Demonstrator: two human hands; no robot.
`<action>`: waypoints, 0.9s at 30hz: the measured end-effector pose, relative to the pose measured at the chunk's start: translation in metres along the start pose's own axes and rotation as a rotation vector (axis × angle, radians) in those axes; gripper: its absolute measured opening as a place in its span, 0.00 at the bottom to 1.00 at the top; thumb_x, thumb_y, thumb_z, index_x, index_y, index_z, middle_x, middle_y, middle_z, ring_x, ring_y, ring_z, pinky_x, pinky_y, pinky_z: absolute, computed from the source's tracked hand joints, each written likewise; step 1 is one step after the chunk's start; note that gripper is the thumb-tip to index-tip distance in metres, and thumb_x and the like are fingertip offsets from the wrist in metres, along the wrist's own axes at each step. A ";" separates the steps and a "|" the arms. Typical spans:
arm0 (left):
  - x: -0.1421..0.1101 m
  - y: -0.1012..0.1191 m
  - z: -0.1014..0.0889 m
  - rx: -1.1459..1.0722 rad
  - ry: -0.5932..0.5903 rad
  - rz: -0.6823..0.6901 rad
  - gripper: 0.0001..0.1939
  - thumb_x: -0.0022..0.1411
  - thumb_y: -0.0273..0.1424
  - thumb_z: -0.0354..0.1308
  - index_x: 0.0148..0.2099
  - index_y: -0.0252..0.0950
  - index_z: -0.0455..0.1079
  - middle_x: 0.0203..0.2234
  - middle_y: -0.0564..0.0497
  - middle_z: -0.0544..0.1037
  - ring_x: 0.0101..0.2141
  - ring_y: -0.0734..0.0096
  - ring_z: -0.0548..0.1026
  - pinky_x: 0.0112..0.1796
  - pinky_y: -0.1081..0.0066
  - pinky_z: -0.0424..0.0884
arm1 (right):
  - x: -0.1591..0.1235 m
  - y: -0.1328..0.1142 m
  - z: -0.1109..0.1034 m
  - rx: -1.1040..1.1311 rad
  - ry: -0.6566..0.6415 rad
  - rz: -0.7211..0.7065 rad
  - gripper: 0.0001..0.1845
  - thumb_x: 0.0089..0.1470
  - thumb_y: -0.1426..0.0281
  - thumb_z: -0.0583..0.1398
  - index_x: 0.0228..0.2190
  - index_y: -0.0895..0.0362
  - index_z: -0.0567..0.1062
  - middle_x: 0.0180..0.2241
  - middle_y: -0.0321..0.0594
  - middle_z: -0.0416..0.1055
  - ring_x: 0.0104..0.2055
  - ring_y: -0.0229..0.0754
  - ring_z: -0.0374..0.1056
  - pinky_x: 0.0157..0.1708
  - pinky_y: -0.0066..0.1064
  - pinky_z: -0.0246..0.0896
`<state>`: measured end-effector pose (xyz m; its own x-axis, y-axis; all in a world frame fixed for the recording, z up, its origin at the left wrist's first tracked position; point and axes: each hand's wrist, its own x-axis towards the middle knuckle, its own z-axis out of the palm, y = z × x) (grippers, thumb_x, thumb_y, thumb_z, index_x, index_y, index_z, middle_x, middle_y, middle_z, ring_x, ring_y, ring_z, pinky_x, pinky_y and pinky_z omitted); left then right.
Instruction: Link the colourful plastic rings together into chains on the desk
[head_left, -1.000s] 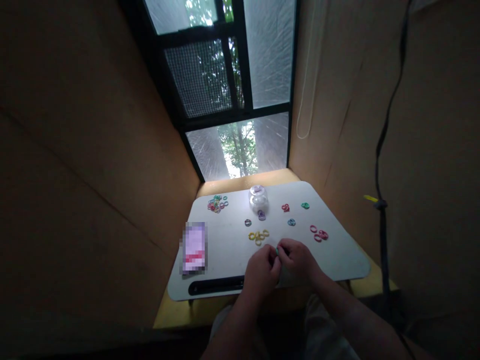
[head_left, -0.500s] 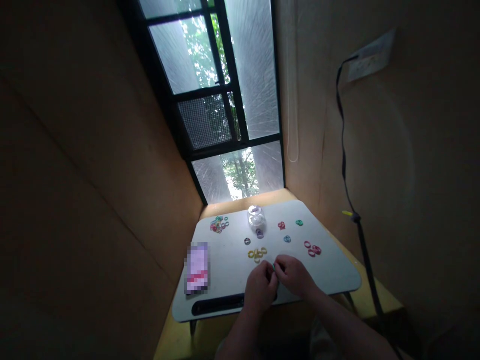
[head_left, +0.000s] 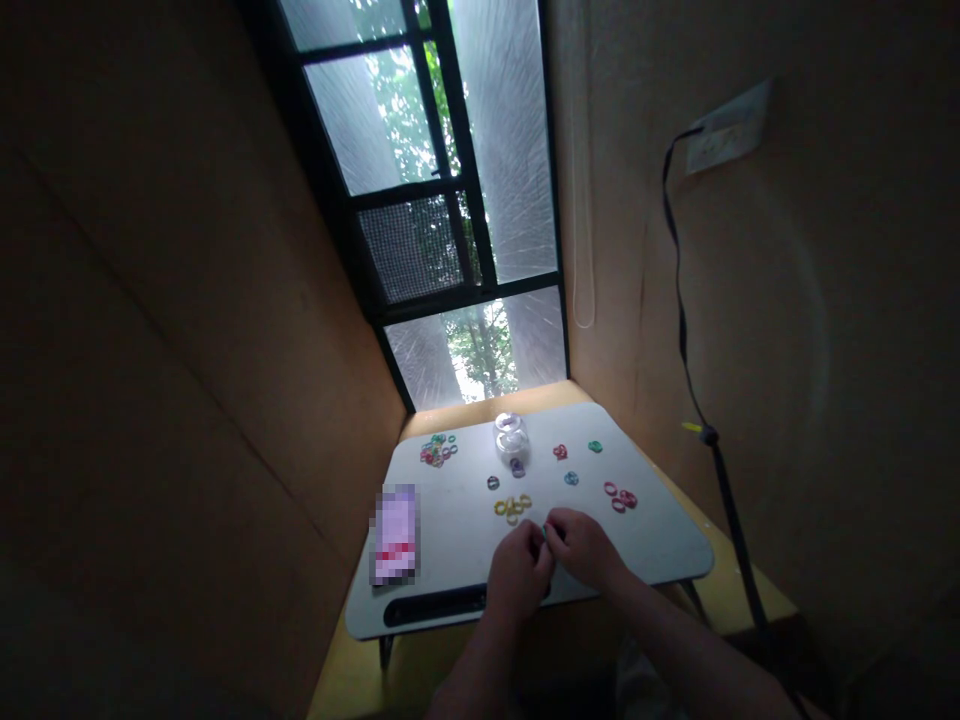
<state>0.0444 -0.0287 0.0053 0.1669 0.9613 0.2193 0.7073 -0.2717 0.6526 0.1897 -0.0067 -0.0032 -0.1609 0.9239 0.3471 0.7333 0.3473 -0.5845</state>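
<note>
Over the near middle of the white table, my left hand [head_left: 519,570] and my right hand [head_left: 583,547] meet with fingers pinched together. A small bit of green shows between their fingertips; it looks like a green hair tie [head_left: 545,532], mostly hidden by the fingers. Just beyond my hands lies a group of yellow hair ties [head_left: 513,509]. Pinkish-red hair ties [head_left: 621,497] rest to the right. Farther back are a small red group [head_left: 560,452], a blue one [head_left: 571,479], a green one [head_left: 595,447], a dark one [head_left: 493,483] and a purple one [head_left: 517,468].
A clear plastic container [head_left: 512,437] stands at the table's back, near a mixed multicoloured pile [head_left: 437,451]. At left lies a blurred-out purple object [head_left: 395,535]. A dark slot [head_left: 435,605] runs along the white folding table's [head_left: 450,545] front. A black cord [head_left: 681,300] hangs right.
The view has shifted slightly. My hands stay together at the same place on the table, still pinching the green hair tie; the laid-out groups look unchanged.
</note>
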 end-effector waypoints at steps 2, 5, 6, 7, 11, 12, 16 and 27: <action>0.000 0.000 0.000 0.006 0.001 0.002 0.07 0.63 0.32 0.53 0.31 0.38 0.62 0.23 0.56 0.69 0.26 0.73 0.66 0.29 0.73 0.55 | 0.000 0.000 0.000 -0.005 0.000 -0.001 0.12 0.55 0.72 0.53 0.21 0.56 0.67 0.23 0.34 0.67 0.27 0.36 0.61 0.28 0.28 0.46; -0.001 0.001 0.000 0.003 0.006 0.010 0.07 0.63 0.31 0.52 0.31 0.38 0.62 0.23 0.56 0.68 0.26 0.73 0.66 0.28 0.73 0.54 | 0.000 0.000 0.000 -0.007 0.001 -0.007 0.12 0.56 0.71 0.53 0.21 0.56 0.67 0.23 0.34 0.67 0.26 0.36 0.61 0.28 0.28 0.46; -0.001 0.001 0.000 0.001 0.008 0.010 0.07 0.63 0.31 0.52 0.31 0.38 0.62 0.23 0.56 0.68 0.26 0.73 0.66 0.29 0.73 0.55 | -0.001 0.000 0.000 -0.005 0.000 -0.005 0.12 0.56 0.71 0.53 0.21 0.56 0.68 0.23 0.34 0.67 0.27 0.36 0.61 0.28 0.27 0.47; -0.001 0.002 0.000 0.000 0.010 0.009 0.07 0.63 0.31 0.52 0.31 0.38 0.62 0.23 0.56 0.68 0.26 0.73 0.66 0.29 0.73 0.55 | -0.001 0.000 0.000 -0.003 0.000 -0.004 0.12 0.56 0.71 0.53 0.21 0.56 0.68 0.23 0.34 0.68 0.27 0.36 0.61 0.28 0.27 0.47; -0.002 0.002 0.000 0.003 0.004 -0.001 0.07 0.63 0.31 0.53 0.31 0.38 0.63 0.23 0.55 0.69 0.27 0.72 0.66 0.29 0.73 0.55 | -0.001 0.000 0.000 0.002 0.005 -0.005 0.12 0.56 0.71 0.53 0.21 0.56 0.68 0.23 0.34 0.68 0.27 0.36 0.61 0.28 0.27 0.47; -0.002 0.001 0.000 0.003 0.004 -0.001 0.06 0.62 0.31 0.53 0.31 0.38 0.63 0.24 0.55 0.69 0.27 0.72 0.66 0.29 0.73 0.56 | -0.001 0.000 0.000 0.001 0.006 -0.007 0.12 0.56 0.71 0.53 0.21 0.56 0.68 0.23 0.34 0.68 0.27 0.36 0.61 0.28 0.27 0.47; -0.003 0.000 0.000 0.011 0.008 0.003 0.05 0.62 0.30 0.53 0.32 0.38 0.63 0.24 0.55 0.69 0.27 0.72 0.67 0.30 0.72 0.56 | -0.001 0.000 0.000 -0.017 0.004 -0.003 0.12 0.55 0.71 0.53 0.21 0.56 0.68 0.23 0.35 0.68 0.27 0.37 0.61 0.29 0.28 0.47; -0.003 -0.001 0.000 -0.018 0.008 0.008 0.06 0.61 0.30 0.53 0.31 0.38 0.62 0.23 0.56 0.69 0.26 0.72 0.66 0.29 0.72 0.56 | -0.003 -0.003 -0.002 -0.005 0.015 -0.001 0.13 0.56 0.71 0.52 0.21 0.56 0.67 0.22 0.34 0.67 0.26 0.37 0.61 0.28 0.28 0.47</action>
<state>0.0436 -0.0315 0.0042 0.1676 0.9586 0.2304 0.6932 -0.2807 0.6639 0.1893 -0.0102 -0.0012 -0.1518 0.9210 0.3588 0.7366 0.3475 -0.5803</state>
